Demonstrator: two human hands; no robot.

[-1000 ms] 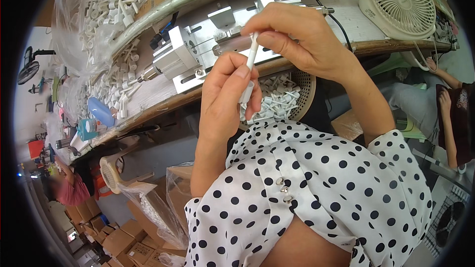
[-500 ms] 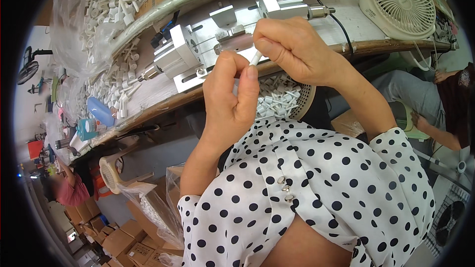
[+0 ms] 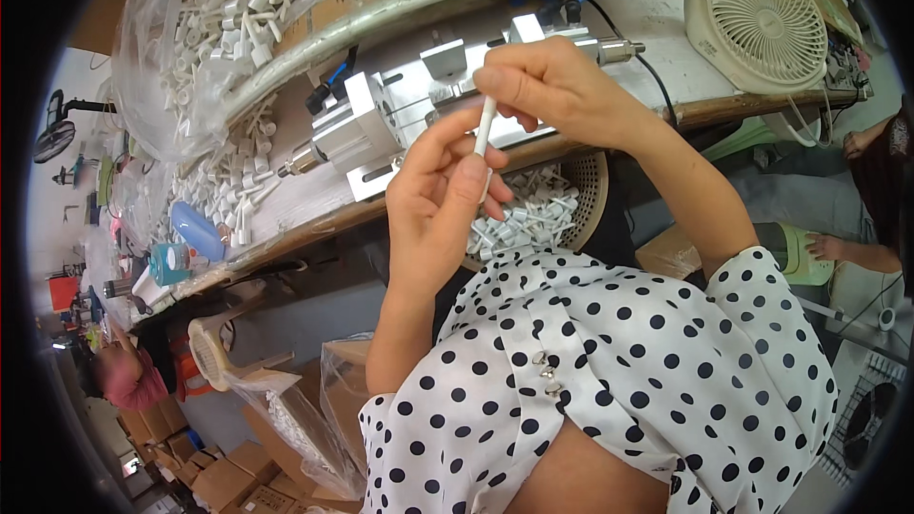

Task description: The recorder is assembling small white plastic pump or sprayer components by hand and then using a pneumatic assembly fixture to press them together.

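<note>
My left hand (image 3: 428,205) and my right hand (image 3: 562,90) meet over the front edge of the bench. Between them is a slim white plastic rod (image 3: 486,126), tilted with its top end in my right fingertips. My left thumb and fingers close around its lower part; a bit of white also shows below the left thumb, and I cannot tell whether it is the same piece. Just behind the hands lies a silver metal clamping fixture (image 3: 358,114), partly covered by them. Below sits a round basket (image 3: 598,200) holding many white capped stems (image 3: 528,214).
Loose white parts (image 3: 243,24) are heaped at the back left, behind a plastic-wrapped curved rail (image 3: 381,14). A small fan (image 3: 762,24) stands at the right, near a black cable (image 3: 657,62). A blue object (image 3: 198,228) lies left. Another person's hand (image 3: 826,247) is far right.
My hands have shifted from a tight pinch at both ends, and the left fingers have loosened and spread a little. More of the white rod shows, standing steeper. The view has tilted slightly.
</note>
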